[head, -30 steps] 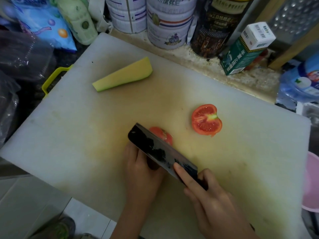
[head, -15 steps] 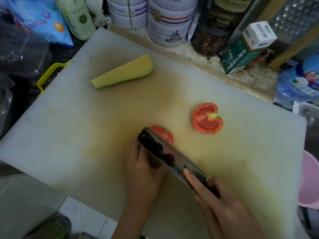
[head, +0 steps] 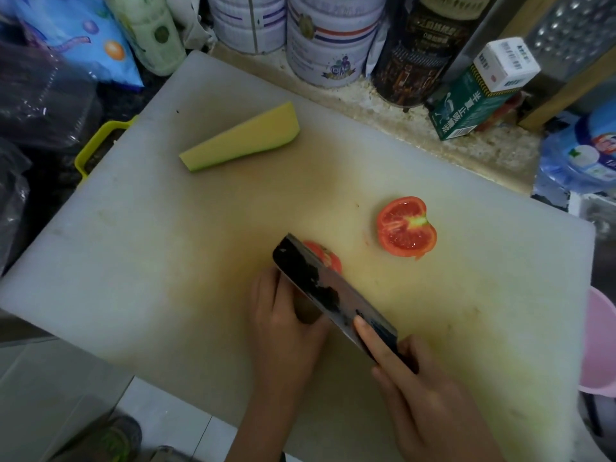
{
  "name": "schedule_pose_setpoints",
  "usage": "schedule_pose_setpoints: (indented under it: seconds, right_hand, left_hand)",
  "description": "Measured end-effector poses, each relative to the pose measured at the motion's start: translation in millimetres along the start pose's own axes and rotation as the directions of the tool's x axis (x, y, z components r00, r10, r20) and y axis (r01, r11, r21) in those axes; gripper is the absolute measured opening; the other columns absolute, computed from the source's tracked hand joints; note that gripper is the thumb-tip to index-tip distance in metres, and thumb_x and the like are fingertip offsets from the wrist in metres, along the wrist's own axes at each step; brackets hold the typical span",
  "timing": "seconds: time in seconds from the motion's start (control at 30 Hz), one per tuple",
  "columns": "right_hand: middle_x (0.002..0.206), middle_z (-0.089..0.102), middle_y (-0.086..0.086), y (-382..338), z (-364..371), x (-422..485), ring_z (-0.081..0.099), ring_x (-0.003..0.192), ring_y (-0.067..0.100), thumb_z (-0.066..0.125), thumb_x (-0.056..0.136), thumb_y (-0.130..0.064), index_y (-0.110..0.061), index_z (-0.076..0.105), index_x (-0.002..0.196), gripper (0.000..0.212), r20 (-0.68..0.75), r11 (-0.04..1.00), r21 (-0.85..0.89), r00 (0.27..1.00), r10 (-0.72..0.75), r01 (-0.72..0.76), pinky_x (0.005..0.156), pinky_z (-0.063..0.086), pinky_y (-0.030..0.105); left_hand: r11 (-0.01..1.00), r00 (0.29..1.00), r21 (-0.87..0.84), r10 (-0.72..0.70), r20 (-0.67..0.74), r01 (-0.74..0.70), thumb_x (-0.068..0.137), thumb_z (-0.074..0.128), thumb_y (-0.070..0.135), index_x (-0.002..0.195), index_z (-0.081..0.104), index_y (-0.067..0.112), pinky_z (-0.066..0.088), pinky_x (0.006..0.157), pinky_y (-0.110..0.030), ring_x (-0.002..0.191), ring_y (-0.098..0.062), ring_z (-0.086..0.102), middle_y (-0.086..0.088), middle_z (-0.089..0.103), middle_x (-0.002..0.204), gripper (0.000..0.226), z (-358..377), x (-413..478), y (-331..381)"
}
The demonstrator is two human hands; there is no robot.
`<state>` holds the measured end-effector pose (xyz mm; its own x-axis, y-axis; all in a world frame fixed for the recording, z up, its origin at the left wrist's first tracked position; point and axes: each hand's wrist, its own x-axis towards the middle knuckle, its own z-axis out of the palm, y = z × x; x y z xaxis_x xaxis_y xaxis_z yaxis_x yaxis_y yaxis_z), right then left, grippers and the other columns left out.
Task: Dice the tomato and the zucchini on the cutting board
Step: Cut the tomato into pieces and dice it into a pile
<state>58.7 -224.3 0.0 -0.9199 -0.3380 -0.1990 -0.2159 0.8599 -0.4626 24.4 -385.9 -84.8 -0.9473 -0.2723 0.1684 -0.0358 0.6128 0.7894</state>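
Now, we count two tomato halves on the one cutting board (head: pixel 133 245). The near half (head: pixel 325 258) sits under the single cleaver (head: pixel 320 288), mostly hidden by its blade. The far half (head: pixel 406 228) lies cut face up, apart to the right. Our left grip (head: pixel 286 328) curls onto the near half, against the blade. Our right grip (head: pixel 423 395) wraps the cleaver's handle, forefinger laid along the blade. One zucchini wedge (head: pixel 243 138) lies far left, well apart.
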Motion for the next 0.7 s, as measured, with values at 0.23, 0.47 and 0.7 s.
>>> schedule_pose_setpoints:
  seconds: [0.23, 0.47, 0.7]
  right_hand:
    - [0.083, 0.036, -0.007, -2.3, -4.1, 23.1, 0.042, 0.047, 0.01, 0.02, 0.099, -0.051, -0.047, 0.024, 0.146, 0.047, -0.021, 1.0, 0.01, 1.0, 0.019, -0.019, 0.045, 0.037, 0.024]
    - [0.076, 0.035, -0.006, -21.0, -8.8, 31.1, 0.034, 0.039, 0.009, 0.025, 0.098, -0.044, -0.039, 0.035, 0.144, 0.047, 0.023, 0.997, -0.035, 0.997, 0.074, -0.073, 0.035, 0.022, 0.015]
    - [0.073, 0.038, -0.003, -37.6, -0.8, 26.5, 0.032, 0.035, 0.011, 0.026, 0.098, -0.04, -0.032, 0.05, 0.137, 0.047, -0.025, 0.987, -0.07, 0.989, 0.146, -0.147, 0.04, 0.017, 0.015]
  left_hand:
    - [0.998, 1.0, 0.064, -0.028, 0.005, 0.028, 0.076, 0.065, 0.044, 0.13, 0.057, 0.004, 0.047, 0.093, -0.04, 0.115, -0.027, 0.051, -0.012, 0.055, 0.126, 0.068, 1.3, -0.1, -0.2]
    - [0.996, 1.0, 0.088, -0.017, -0.013, 0.018, 0.076, 0.067, 0.041, 0.129, 0.057, 0.004, 0.043, 0.096, -0.032, 0.115, -0.023, 0.049, -0.009, 0.056, 0.126, 0.065, 0.6, 0.7, -0.2]
    - [0.999, 1.0, 0.052, -0.009, -0.023, 0.01, 0.079, 0.064, 0.042, 0.128, 0.057, 0.002, 0.044, 0.096, -0.037, 0.117, -0.024, 0.048, -0.009, 0.056, 0.126, 0.064, 2.9, -0.4, -1.9]
